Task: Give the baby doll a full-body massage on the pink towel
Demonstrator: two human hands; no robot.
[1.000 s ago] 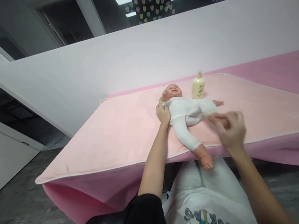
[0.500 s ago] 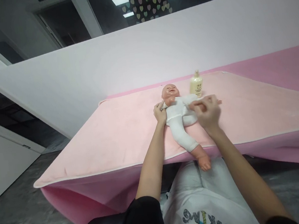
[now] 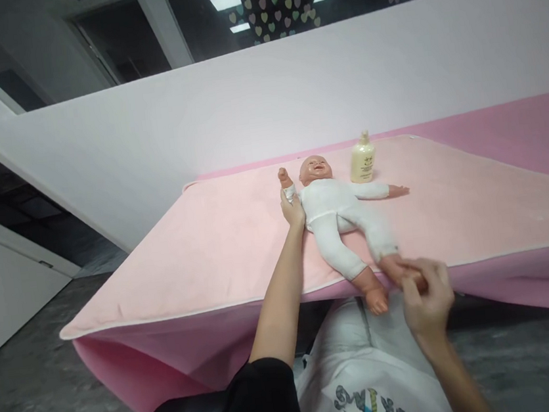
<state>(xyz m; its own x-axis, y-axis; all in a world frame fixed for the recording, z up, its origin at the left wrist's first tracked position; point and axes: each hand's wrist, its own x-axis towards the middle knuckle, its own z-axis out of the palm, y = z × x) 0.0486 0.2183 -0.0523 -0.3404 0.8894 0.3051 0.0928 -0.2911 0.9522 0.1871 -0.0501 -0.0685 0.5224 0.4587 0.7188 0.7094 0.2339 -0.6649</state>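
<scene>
A baby doll [image 3: 336, 215] in a white suit lies on its back on a pink padded table [image 3: 219, 245], head toward the wall. My left hand [image 3: 292, 208] is closed on the doll's raised arm, near its shoulder. My right hand [image 3: 426, 291] is wrapped round the doll's foot at the table's near edge, with that leg stretched straight. The doll's other foot [image 3: 377, 300] hangs over the edge. A cream lotion bottle [image 3: 362, 159] stands just beyond the doll's outstretched arm.
A pale wall runs behind the table, with dark glass above it. A darker pink cover [image 3: 518, 132] continues to the right. Grey floor [image 3: 33, 399] lies to the left. My white printed shirt [image 3: 375, 393] is below the table edge.
My right hand has moved from the doll's torso down to its foot, and the leg is now pulled straight toward me. The doll's arm under my left hand has swung up.
</scene>
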